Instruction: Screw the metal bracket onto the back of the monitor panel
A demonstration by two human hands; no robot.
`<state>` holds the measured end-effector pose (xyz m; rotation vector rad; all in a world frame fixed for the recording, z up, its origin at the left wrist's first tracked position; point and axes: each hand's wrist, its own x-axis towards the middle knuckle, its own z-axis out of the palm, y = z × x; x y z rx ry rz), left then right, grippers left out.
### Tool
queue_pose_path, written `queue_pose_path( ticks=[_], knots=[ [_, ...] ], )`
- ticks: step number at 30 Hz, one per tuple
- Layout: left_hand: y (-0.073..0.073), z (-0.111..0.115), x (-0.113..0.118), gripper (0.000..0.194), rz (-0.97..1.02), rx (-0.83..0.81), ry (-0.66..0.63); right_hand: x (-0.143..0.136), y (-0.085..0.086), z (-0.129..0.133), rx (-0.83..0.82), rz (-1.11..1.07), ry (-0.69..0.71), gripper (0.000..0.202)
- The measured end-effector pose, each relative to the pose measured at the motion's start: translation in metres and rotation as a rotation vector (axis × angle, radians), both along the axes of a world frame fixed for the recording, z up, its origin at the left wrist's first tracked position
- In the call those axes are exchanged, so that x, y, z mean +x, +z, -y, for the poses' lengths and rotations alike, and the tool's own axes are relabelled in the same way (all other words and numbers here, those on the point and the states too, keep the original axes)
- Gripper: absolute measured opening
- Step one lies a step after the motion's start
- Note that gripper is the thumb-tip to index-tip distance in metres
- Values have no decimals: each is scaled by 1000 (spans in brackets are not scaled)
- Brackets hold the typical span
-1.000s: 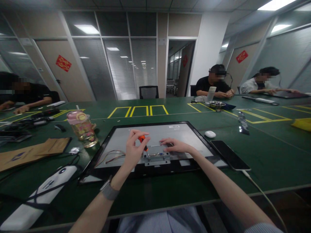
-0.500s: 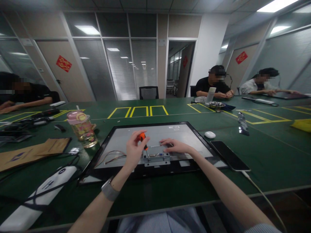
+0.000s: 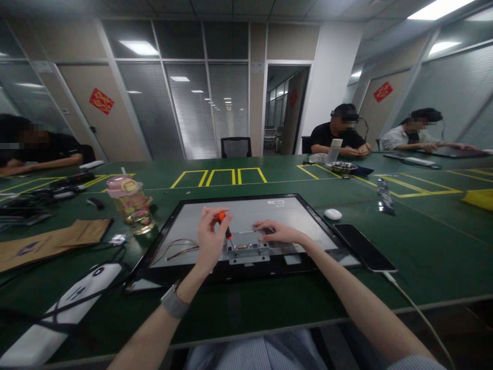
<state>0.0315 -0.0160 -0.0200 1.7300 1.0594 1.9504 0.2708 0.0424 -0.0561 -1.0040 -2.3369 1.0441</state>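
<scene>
My left hand (image 3: 211, 232) is closed round an orange-and-black screwdriver (image 3: 222, 218). The screwdriver leans, its shaft pointing down at the left end of a metal bracket (image 3: 248, 254) with ports along its front; whether the tip touches is too small to tell. Under the bracket, a flat display panel (image 3: 246, 210) with a grey back and black frame lies on the table. My right hand (image 3: 280, 232) rests on the bracket's right rear part, fingers stretched out and apart. Thin wires (image 3: 177, 246) run across the panel left of the bracket.
A lidded drink cup (image 3: 131, 203) and a brown paper envelope (image 3: 57, 239) are at the left, a white elongated device (image 3: 63, 313) nearer. A charging phone (image 3: 364, 246) and white earbud case (image 3: 333, 214) sit right of the panel. Other people sit across the green table (image 3: 285, 303).
My left hand has moved slightly left with the screwdriver, which leans more to the left. My right hand and the panel have stayed in place.
</scene>
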Motion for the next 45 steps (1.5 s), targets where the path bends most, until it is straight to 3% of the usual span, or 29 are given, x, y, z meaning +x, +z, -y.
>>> queue_pose_path(
  ticks=[6, 12, 18, 26, 33, 39, 45],
  knots=[
    [3, 5, 0, 15, -19, -8, 40, -1, 4, 2, -15, 15, -11, 57],
    [2, 7, -2, 27, 103, -58, -160, -1, 7, 4, -8, 23, -8, 59],
    [7, 5, -2, 20, 25, 3, 50, -1, 4, 3, -17, 14, -11, 57],
    [4, 6, -2, 22, 98, -63, -63, -1, 4, 3, 12, 12, 3, 55],
    [4, 4, 0, 14, 38, -2, 27, 2, -1, -1, 16, -6, 1, 53],
    [2, 5, -3, 27, 105, -91, -91, -1, 9, 7, -25, 27, -13, 54],
    [5, 7, 1, 17, 6, -15, 1, 0, 4, 3, -2, 12, -12, 56]
  ],
)
